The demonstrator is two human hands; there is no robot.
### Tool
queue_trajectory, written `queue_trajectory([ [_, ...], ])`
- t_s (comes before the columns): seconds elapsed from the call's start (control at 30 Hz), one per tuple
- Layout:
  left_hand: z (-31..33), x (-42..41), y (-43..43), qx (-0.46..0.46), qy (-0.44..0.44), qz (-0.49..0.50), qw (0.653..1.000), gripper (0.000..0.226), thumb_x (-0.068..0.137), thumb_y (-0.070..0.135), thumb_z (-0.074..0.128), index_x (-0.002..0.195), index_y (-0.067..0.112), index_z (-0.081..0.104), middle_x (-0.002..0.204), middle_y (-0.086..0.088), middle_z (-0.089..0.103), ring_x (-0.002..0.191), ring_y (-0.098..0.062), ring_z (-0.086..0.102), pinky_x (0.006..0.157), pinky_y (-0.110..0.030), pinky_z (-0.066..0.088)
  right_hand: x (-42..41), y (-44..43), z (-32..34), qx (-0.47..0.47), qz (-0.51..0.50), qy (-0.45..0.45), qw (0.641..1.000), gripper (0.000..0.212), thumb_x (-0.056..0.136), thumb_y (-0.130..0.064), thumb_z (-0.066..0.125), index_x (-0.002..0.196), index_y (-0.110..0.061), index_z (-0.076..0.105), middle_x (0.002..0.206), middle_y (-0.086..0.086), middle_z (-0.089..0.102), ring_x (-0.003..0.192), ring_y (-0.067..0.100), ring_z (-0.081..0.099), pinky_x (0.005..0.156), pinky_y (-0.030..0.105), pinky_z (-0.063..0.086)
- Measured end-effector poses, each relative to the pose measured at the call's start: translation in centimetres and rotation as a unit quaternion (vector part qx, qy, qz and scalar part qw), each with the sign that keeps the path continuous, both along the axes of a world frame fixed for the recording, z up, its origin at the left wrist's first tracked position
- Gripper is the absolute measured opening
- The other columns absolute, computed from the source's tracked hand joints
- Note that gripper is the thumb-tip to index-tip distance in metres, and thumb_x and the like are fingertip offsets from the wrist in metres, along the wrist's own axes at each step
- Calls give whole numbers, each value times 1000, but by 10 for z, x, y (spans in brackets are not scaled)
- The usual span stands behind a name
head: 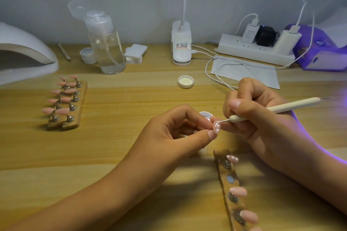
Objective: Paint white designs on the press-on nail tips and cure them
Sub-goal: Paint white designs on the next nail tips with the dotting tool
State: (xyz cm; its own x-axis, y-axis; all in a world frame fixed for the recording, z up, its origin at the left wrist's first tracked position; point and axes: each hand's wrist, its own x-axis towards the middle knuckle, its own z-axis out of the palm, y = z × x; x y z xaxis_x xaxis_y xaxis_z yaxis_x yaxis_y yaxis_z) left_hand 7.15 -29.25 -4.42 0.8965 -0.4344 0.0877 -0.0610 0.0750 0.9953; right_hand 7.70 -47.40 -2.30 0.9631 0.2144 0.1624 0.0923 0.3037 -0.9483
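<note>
Above the wooden worktop point(131, 146) my left hand point(174, 133) and right hand point(259, 116) meet, just beyond the near holder strip point(231, 180) (more pink tips sit on it). The right grips a white dotting pen point(277, 108). The left pinches a pink nail tip point(216, 127) between thumb and fingertips, and the pen's metal point touches it beside white dots.

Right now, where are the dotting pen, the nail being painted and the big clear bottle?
dotting pen point(285, 107): head view, middle of its white handle.
nail being painted point(273, 127): head view, its pink face by the white dots.
clear bottle point(109, 50): head view, its see-through body.
</note>
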Motion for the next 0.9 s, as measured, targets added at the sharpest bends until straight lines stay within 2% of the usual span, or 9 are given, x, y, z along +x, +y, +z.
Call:
queue_trajectory([
  [0.17,-1,0,0,1,1,1,1000,11,72,34,75,79,27,71,89,2,73,79,-11,62,71,-25,53,0,0,0,2,-3,2,1000,19,68,-18,66,58,-20,51,55,0,45,53,8,43,55,20,52],
  [0.4,0,0,0,-12,2,-1,1000,8,73,28,77,77,26,71,87,7,73,75,-7,61,69,-19,52,0,0,0,-2,-6,1,1000,20,69,-18,67,60,-19,50,56,0,45,53,8,44,56,20,53],
  [0.53,0,0,0,-13,1,-2,1000,6,73,29,76,76,27,71,86,9,72,73,-6,60,67,-19,51,0,-1,-1,-8,-5,0,1000,23,68,-10,69,59,-19,50,56,1,45,53,8,44,56,20,53],
  [0.77,1,-1,1,-1,4,1,1000,10,72,34,75,78,27,71,86,1,73,75,-7,61,69,-22,53,2,-1,-2,1,-5,1,1000,18,69,-18,66,59,-19,51,56,0,46,53,8,45,56,20,53],
  [0.9,2,-1,0,-1,5,1,1000,7,74,27,78,78,26,71,85,7,72,74,-7,60,70,-24,53,3,-2,-3,4,-2,5,1000,19,71,-19,66,60,-20,51,57,-1,46,53,7,45,57,21,54],
])
